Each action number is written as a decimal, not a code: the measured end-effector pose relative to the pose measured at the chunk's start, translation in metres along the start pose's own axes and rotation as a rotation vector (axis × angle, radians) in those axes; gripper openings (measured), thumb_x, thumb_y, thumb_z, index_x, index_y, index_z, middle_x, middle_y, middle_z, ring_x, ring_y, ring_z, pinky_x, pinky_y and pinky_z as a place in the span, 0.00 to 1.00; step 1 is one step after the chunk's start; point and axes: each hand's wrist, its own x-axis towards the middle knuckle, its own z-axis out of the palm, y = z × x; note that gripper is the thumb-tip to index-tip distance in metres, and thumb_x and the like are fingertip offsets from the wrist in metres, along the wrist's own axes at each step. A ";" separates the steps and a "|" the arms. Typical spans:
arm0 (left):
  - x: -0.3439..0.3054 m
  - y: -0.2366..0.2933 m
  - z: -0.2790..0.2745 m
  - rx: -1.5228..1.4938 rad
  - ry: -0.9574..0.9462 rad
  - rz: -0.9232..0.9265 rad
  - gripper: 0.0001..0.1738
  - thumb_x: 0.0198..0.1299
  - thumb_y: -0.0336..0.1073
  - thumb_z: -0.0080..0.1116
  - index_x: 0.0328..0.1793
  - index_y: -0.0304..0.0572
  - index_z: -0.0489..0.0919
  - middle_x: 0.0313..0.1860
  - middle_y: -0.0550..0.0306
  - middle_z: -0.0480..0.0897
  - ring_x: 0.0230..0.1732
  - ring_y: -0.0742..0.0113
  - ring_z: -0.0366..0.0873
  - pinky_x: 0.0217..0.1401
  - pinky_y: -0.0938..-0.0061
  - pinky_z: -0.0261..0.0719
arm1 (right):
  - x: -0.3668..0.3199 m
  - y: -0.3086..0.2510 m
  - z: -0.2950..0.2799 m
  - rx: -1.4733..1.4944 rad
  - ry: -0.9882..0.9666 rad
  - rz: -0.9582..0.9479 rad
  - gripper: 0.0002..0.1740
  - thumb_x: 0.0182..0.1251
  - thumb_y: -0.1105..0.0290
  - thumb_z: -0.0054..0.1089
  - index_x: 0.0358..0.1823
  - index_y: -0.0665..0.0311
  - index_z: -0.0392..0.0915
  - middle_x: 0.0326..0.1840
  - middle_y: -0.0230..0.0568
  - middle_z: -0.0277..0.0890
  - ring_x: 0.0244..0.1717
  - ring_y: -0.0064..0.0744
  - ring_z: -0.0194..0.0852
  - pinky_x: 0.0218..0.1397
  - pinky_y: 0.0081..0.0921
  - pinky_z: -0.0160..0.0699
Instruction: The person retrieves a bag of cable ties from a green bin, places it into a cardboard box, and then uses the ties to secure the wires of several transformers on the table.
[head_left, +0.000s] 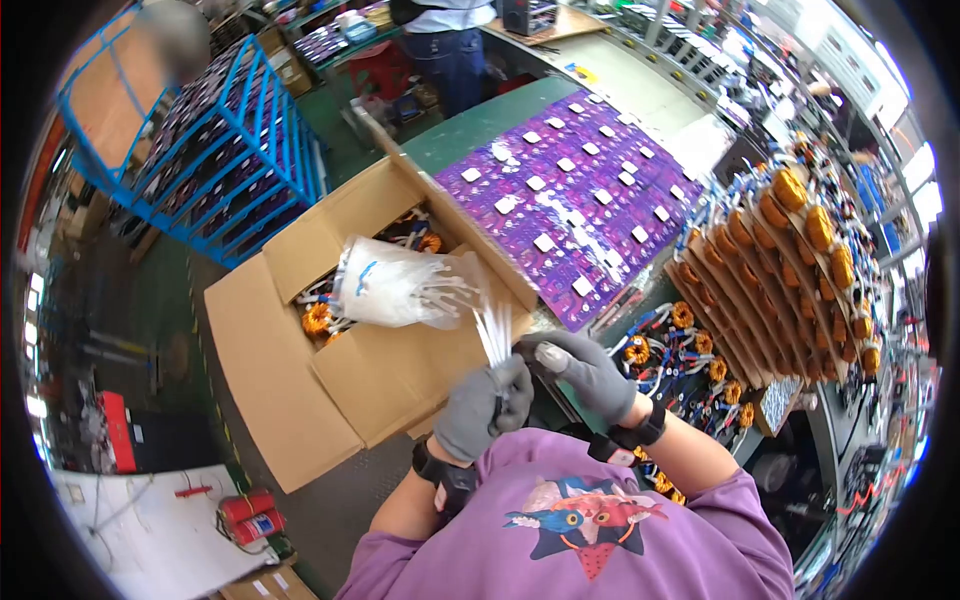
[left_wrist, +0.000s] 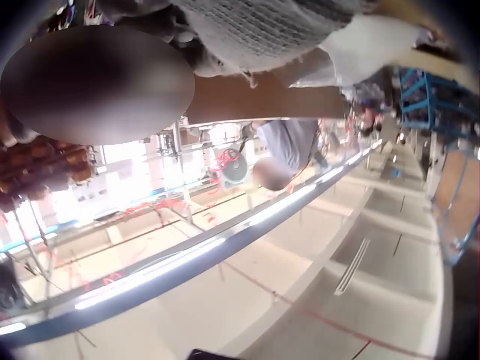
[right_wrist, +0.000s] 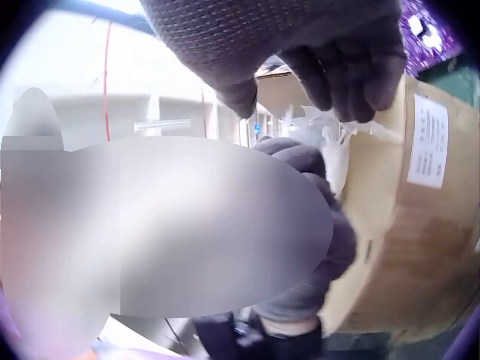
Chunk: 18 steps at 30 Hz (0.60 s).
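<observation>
In the head view my left hand, in a grey glove, grips a bundle of thin white cable ties that fan upward from the fist. Just to its right is my gloved right hand, its fingers pointing toward the bundle. The right wrist view shows the thumb of that right hand apart from its fingers, with nothing held between them. A clear plastic bag of white cable ties lies over the open cardboard box, its mouth toward my hands. Orange coils with wires show inside the box.
A green workbench with a purple patterned sheet bearing white squares lies beyond the box. At right, cardboard layers of orange coils are stacked, with more coils beside them. A blue rack stands at left. Another person is across the bench.
</observation>
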 end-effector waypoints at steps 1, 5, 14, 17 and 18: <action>-0.001 -0.001 0.012 0.033 -0.035 0.005 0.17 0.70 0.48 0.45 0.35 0.44 0.72 0.20 0.67 0.67 0.16 0.82 0.58 0.16 0.85 0.50 | 0.000 0.004 -0.001 0.180 -0.076 0.046 0.27 0.72 0.52 0.51 0.57 0.70 0.74 0.48 0.40 0.78 0.50 0.25 0.75 0.55 0.25 0.72; 0.025 -0.009 0.032 0.193 -0.228 -0.194 0.17 0.68 0.44 0.49 0.30 0.40 0.72 0.18 0.66 0.65 0.15 0.81 0.56 0.15 0.85 0.49 | -0.007 0.006 -0.008 0.334 -0.081 0.036 0.24 0.72 0.52 0.49 0.51 0.69 0.75 0.47 0.41 0.78 0.52 0.30 0.74 0.59 0.28 0.71; 0.108 -0.048 0.086 -0.297 -0.158 -0.501 0.28 0.67 0.59 0.44 0.53 0.43 0.77 0.38 0.56 0.81 0.45 0.66 0.78 0.52 0.68 0.75 | -0.065 0.015 -0.057 0.496 0.746 -0.224 0.25 0.74 0.51 0.43 0.41 0.70 0.76 0.44 0.47 0.79 0.44 0.34 0.78 0.54 0.30 0.74; 0.143 -0.076 0.090 -0.395 -0.313 -0.448 0.30 0.67 0.60 0.44 0.56 0.41 0.76 0.44 0.53 0.80 0.50 0.62 0.76 0.59 0.64 0.71 | -0.060 0.039 -0.046 0.413 0.903 -0.273 0.24 0.74 0.52 0.44 0.39 0.69 0.75 0.27 0.31 0.69 0.29 0.23 0.67 0.39 0.22 0.68; 0.152 -0.086 0.092 -0.437 -0.364 -0.427 0.30 0.66 0.60 0.44 0.57 0.40 0.76 0.46 0.51 0.80 0.52 0.60 0.76 0.62 0.63 0.70 | -0.067 0.044 -0.049 0.415 0.941 -0.274 0.24 0.74 0.52 0.44 0.39 0.69 0.75 0.27 0.31 0.69 0.29 0.23 0.67 0.39 0.22 0.68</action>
